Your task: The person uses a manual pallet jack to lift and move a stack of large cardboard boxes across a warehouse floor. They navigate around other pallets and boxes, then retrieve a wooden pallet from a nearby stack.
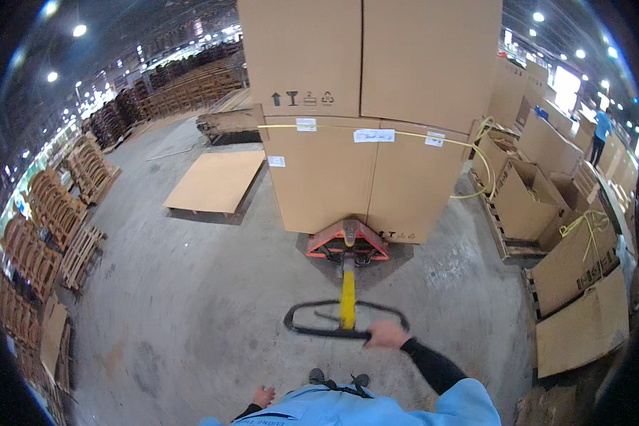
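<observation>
My right hand (386, 334) is closed around the right side of a pallet jack's black loop handle (312, 331). A yellow shaft (348, 298) runs from the handle up to the red body (349, 238). Low by my waist, my left hand (264, 396) hangs apart from the handle, its fingers loosely spread with nothing in them. Just beyond the red body towers a stack of large cardboard boxes (319, 170), bound by a yellow strap (454, 141) whose loose end loops down on the right. The jack's forks are hidden under the boxes.
Stacks of curved wooden pieces (53, 202) line the left side. A low pallet topped with a flat board (216, 181) lies left of the boxes. On the right stand open cardboard boxes (522, 202) on pallets and leaning cardboard sheets (582, 323). A person in blue (601, 131) stands far right.
</observation>
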Demonstrator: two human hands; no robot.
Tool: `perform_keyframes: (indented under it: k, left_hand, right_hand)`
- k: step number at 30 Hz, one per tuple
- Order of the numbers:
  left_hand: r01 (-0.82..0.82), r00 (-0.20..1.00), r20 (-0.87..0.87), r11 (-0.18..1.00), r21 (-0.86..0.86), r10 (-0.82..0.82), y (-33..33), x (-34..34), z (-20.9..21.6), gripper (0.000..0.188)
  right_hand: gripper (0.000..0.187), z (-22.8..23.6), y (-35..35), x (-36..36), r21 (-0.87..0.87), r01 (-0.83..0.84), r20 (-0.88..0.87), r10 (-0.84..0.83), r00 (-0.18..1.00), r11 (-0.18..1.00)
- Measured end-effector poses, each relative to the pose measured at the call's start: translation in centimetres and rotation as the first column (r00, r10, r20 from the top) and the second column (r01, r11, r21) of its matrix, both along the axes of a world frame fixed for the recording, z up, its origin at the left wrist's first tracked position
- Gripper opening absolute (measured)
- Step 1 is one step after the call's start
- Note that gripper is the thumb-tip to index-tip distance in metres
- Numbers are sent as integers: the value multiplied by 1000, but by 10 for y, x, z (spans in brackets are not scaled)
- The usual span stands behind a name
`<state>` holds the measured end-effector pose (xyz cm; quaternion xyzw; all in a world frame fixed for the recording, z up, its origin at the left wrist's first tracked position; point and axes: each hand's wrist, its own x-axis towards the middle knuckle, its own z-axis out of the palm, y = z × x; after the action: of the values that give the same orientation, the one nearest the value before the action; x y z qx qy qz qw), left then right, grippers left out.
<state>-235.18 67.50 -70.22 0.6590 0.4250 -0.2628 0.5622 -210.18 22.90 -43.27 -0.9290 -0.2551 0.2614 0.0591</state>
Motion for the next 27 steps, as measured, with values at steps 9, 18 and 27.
perform_keyframes:
  k: [9, 18, 27]
  left_hand:
    - [-78, 978, 195, 997, 15, 74, 10, 31, 20, 71]
    - [10, 985, 174, 999, 33, -15, -13, 48, 25, 79]
    - [65, 986, 155, 998, 23, -68, 23, 50, -4, 74]
  right_hand:
    - [40, 99, 52, 91, 126, 194, 365, -228, 903, 973]
    - [55, -99, 94, -71, 154, 101, -310, -49, 950, 983]
    - [46, 106, -66, 119, 91, 108, 157, -122, 980, 990]
